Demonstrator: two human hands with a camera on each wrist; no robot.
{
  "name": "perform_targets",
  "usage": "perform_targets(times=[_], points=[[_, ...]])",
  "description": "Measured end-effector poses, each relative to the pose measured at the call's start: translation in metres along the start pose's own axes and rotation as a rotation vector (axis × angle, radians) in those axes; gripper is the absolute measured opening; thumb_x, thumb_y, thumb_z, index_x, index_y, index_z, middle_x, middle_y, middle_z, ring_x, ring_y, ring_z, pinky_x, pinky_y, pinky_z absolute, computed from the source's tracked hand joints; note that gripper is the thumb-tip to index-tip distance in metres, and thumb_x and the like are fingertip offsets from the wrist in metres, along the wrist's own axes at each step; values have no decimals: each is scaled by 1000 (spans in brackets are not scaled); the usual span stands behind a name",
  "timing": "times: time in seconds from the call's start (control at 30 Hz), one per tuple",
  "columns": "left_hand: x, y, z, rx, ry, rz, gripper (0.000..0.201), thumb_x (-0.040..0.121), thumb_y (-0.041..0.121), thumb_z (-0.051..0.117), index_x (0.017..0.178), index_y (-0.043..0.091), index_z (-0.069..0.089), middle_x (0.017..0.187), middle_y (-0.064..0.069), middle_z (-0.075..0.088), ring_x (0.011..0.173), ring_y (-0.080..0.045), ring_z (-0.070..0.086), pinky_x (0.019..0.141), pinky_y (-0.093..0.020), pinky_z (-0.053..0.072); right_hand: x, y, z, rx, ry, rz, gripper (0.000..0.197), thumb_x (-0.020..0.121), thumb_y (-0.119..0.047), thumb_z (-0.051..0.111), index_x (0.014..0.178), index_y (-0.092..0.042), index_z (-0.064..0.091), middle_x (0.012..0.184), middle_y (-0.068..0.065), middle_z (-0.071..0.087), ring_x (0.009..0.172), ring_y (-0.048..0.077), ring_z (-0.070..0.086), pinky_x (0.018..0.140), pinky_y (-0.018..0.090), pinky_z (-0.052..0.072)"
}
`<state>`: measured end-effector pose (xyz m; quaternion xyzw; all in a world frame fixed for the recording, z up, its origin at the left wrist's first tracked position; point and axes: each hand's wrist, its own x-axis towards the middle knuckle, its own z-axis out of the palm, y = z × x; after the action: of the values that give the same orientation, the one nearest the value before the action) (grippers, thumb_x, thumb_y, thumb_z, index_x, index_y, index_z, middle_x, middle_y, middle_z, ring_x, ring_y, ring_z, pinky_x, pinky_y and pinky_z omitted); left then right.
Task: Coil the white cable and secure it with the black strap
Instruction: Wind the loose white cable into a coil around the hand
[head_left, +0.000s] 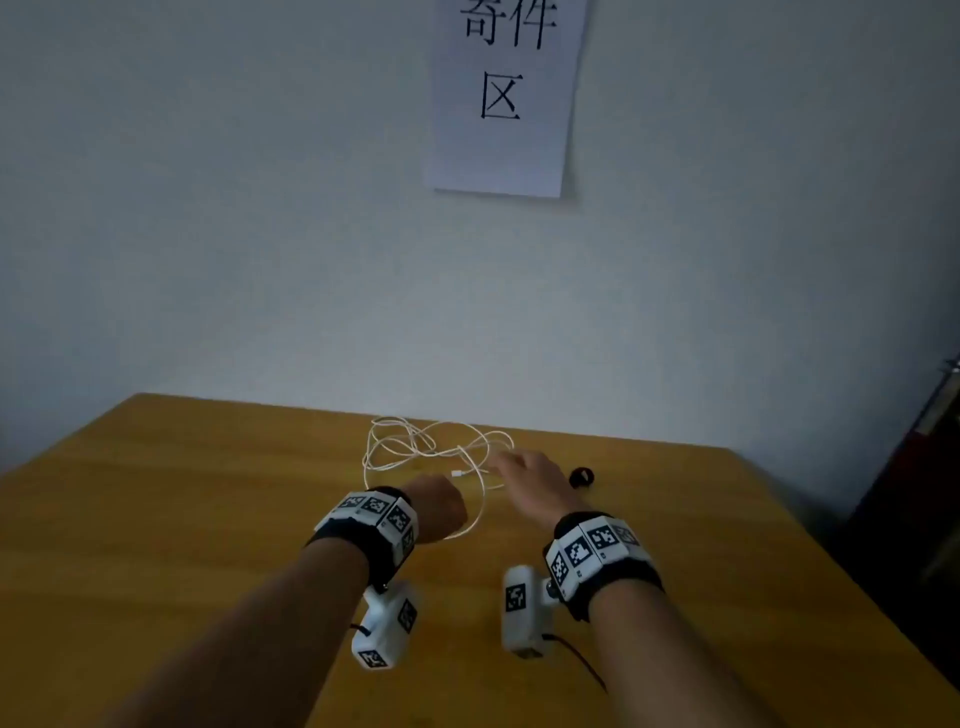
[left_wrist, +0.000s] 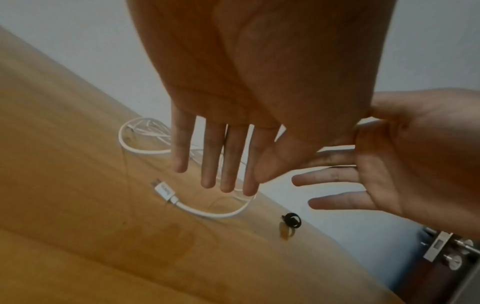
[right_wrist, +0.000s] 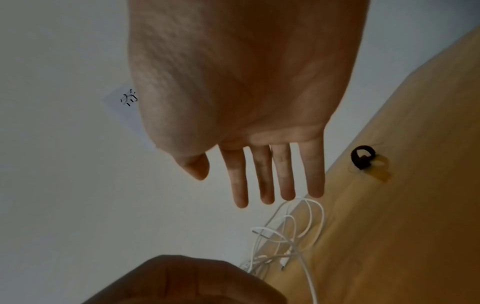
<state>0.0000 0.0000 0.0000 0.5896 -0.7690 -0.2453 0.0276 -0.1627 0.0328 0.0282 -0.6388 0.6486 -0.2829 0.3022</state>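
The white cable lies in a loose tangle on the wooden table near the wall, with one connector lying free. To its right stands the black strap, curled into a small ring. My left hand hovers over the cable's near loop, fingers straight and empty. My right hand is spread flat above the tangle's right side, between cable and strap. Its fingers are straight and hold nothing; the cable and strap lie past them.
The table's far edge meets a pale wall bearing a paper sign. A dark door with a metal lock stands off the table's right side. Bare wood stretches left of the cable and in front of my forearms.
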Motion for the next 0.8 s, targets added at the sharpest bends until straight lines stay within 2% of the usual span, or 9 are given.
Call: perform_targets(times=[0.07, 0.13, 0.2, 0.3, 0.43, 0.57, 0.63, 0.7, 0.8], points=[[5, 0, 3, 9, -41, 7, 41, 80, 28, 43, 105, 19, 75, 117, -3, 72, 108, -21, 67, 96, -39, 53, 7, 6, 1, -18, -38, 35, 51, 105, -44, 39, 123, -6, 69, 131, 18, 67, 121, 36, 63, 101, 45, 50], [9, 0, 8, 17, -81, 10, 33, 90, 23, 50, 111, 26, 74, 123, 3, 69, 112, -17, 64, 99, -36, 51, 15, 15, 4, -20, -82, 27, 47, 105, -46, 37, 122, -18, 71, 133, 8, 68, 114, 25, 63, 94, 38, 47], [17, -2, 14, 24, -80, 36, 31, 92, 19, 53, 112, 29, 74, 125, 4, 68, 115, -15, 63, 100, -32, 49, 23, 21, 10, -1, -116, 31, 46, 105, -49, 37, 120, -23, 72, 135, 2, 66, 117, 17, 58, 95, 36, 41], [27, -8, 21, 39, -64, 67, 30, 91, 13, 56, 113, 24, 73, 123, 1, 69, 115, -14, 63, 99, -29, 48, 33, 26, 16, 27, -142, 46, 47, 105, -50, 37, 118, -24, 73, 134, 0, 67, 125, 19, 58, 102, 38, 41], [31, -12, 24, 86, -83, 107, 21, 89, 13, 66, 109, 12, 73, 114, -4, 73, 106, -15, 67, 96, -25, 50, 36, 27, 21, 49, -176, 64, 47, 105, -51, 39, 120, -23, 74, 126, -4, 70, 119, 16, 60, 107, 41, 44], [25, -14, 21, -5, -32, 82, 26, 85, 8, 70, 110, 13, 65, 106, -3, 73, 100, -17, 67, 90, -30, 53, 34, 24, 21, 60, -180, 73, 44, 103, -49, 43, 119, -22, 74, 122, -4, 71, 116, 18, 62, 107, 47, 47], [22, -16, 17, -52, 11, 71, 31, 84, 9, 70, 114, 17, 63, 97, 2, 74, 96, -15, 67, 89, -31, 54, 30, 19, 19, 70, -168, 62, 40, 104, -44, 45, 121, -21, 73, 125, -3, 70, 117, 19, 61, 106, 47, 47], [17, -19, 9, -64, 34, 104, 29, 85, 11, 68, 113, 18, 68, 84, 8, 72, 90, -12, 69, 89, -32, 55, 24, 13, 16, 70, -164, 29, 35, 106, -34, 44, 124, -22, 71, 129, -2, 69, 121, 20, 60, 108, 46, 46], [4, -16, -6, -126, 23, 168, 22, 88, 11, 60, 99, 23, 75, 75, 10, 71, 83, -10, 71, 85, -34, 58, 15, 8, 11, 32, -163, -26, 41, 103, -12, 41, 133, -23, 67, 137, 1, 65, 127, 21, 58, 109, 44, 47]])
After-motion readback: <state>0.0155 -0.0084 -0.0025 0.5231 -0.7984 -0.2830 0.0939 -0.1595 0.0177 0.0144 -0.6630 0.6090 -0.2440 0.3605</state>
